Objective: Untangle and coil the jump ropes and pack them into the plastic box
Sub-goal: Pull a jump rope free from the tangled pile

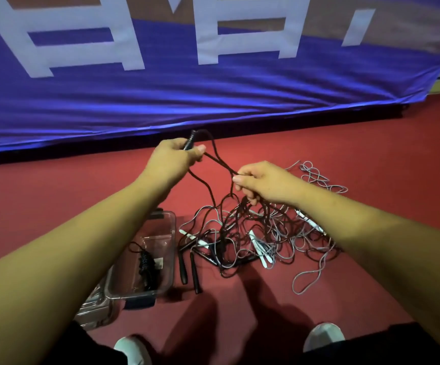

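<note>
A: First item, nearest?
B: One plastic box [171, 246] on the floor [371, 159], coiled black rope [147, 264] inside.
A: Beyond it?
B: Tangled ropes [266, 233] just right. Above them, right hand [263, 183] pinches a black strand [221, 164]; left hand [172, 156], farther, fists round the handle [189, 143].

The red floor [371, 143] holds a messy pile of black and grey ropes [261, 233]. A clear plastic box [171, 259] sits beside it, with two black handles [195, 275] lying between them.
</note>
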Demonstrator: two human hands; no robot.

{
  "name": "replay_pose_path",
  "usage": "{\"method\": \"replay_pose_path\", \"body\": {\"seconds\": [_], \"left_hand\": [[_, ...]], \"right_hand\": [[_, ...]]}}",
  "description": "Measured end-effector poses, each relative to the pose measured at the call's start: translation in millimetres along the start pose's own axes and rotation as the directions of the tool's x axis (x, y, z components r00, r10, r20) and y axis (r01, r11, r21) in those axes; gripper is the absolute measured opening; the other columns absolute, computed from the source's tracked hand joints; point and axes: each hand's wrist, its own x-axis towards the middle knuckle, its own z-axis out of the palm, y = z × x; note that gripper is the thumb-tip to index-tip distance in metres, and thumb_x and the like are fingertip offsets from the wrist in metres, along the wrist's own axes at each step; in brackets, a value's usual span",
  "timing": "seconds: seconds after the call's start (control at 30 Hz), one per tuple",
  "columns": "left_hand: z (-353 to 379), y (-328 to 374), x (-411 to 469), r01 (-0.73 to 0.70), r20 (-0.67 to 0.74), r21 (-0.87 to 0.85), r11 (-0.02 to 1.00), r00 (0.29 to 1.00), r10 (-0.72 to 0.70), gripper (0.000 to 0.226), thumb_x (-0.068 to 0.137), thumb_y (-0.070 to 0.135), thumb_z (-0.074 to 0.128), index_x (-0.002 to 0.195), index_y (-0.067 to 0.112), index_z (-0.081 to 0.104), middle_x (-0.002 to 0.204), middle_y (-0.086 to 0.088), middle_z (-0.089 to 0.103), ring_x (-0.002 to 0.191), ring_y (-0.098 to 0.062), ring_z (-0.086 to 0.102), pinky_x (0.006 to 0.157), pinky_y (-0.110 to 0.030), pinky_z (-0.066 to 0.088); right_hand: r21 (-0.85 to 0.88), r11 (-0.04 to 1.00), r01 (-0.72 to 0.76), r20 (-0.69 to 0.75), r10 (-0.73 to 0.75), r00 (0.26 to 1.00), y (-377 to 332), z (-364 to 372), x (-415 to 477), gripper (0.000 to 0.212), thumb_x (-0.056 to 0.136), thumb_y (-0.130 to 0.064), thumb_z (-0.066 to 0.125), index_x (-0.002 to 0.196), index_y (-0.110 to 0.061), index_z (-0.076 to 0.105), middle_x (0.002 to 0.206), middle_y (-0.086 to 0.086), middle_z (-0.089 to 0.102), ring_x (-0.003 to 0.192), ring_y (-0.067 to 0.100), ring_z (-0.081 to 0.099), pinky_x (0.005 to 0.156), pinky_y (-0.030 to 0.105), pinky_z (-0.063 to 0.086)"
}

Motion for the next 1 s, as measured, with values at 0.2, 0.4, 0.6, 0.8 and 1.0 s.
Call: {"method": "replay_pose_path", "body": {"seconds": [0.2, 0.4, 0.6, 0.8, 1.0], "left_hand": [[-11.9, 0.5, 4.4, 0.068, -0.209, -0.173, 0.983, 0.972, -0.104, 0.027, 0.094, 0.023, 0.061, 0.068, 0.018, 0.055, 0.057, 0.002, 0.041, 0.038, -0.008, 0.029, 0.038, -0.017, 0.021], [-34.3, -15.4, 15.8, 0.073, -0.265, -0.077, 0.994, 0.960, -0.091, 0.020, 0.093, 0.030, 0.062, 0.080, 0.014, 0.060, 0.065, -0.003, 0.041, 0.047, -0.015, 0.028, 0.040, -0.020, 0.021], [-53.2, -24.9, 17.3, 0.036, -0.225, 0.346, 0.938, 0.973, 0.045, 0.015, 0.090, 0.027, 0.065, 0.087, 0.015, 0.073, 0.061, 0.000, 0.063, 0.058, -0.018, 0.056, 0.060, -0.030, 0.040], [-5.6, 1.5, -9.7, -0.119, 0.000, 0.180, 0.976, 0.993, 0.121, 0.011, 0.084, 0.024, 0.068, 0.076, 0.019, 0.064, 0.048, 0.010, 0.045, 0.047, -0.008, 0.040, 0.048, -0.025, 0.029], [7.8, 6.2, -25.0, -0.078, 0.339, 0.154, 0.985, 0.941, 0.021, 0.033, 0.087, 0.046, 0.069, 0.083, 0.014, 0.069, 0.058, 0.001, 0.054, 0.043, -0.008, 0.037, 0.040, -0.019, 0.025]], "right_hand": [[-0.172, 0.978, -0.114, 0.079, 0.129, 0.988, 24.2, 5.1, -1.4, 0.024, 0.100, -0.018, 0.049, 0.078, -0.011, 0.055, 0.066, 0.005, 0.060, 0.057, 0.017, 0.062, 0.064, 0.030, 0.050], [-0.290, 0.939, -0.184, 0.023, 0.198, 0.980, 37.8, -8.0, -5.2, 0.023, 0.099, -0.019, 0.051, 0.081, -0.009, 0.059, 0.068, 0.006, 0.065, 0.044, 0.009, 0.051, 0.046, 0.018, 0.036], [-0.119, 0.987, -0.108, -0.164, 0.088, 0.983, 29.7, -18.6, -8.4, 0.024, 0.099, -0.015, 0.049, 0.080, -0.007, 0.060, 0.052, 0.004, 0.049, 0.040, 0.009, 0.052, 0.045, 0.017, 0.039], [-0.247, 0.969, 0.003, -0.079, -0.024, 0.997, -12.4, -5.4, -3.0, 0.023, 0.097, -0.024, 0.055, 0.084, -0.016, 0.071, 0.050, -0.005, 0.042, 0.039, 0.003, 0.034, 0.043, 0.018, 0.029], [-0.135, 0.990, 0.039, -0.051, -0.046, 0.998, -32.7, 5.5, 1.2, 0.026, 0.097, -0.022, 0.055, 0.078, -0.011, 0.069, 0.052, 0.003, 0.048, 0.048, 0.018, 0.045, 0.052, 0.029, 0.038]]}}
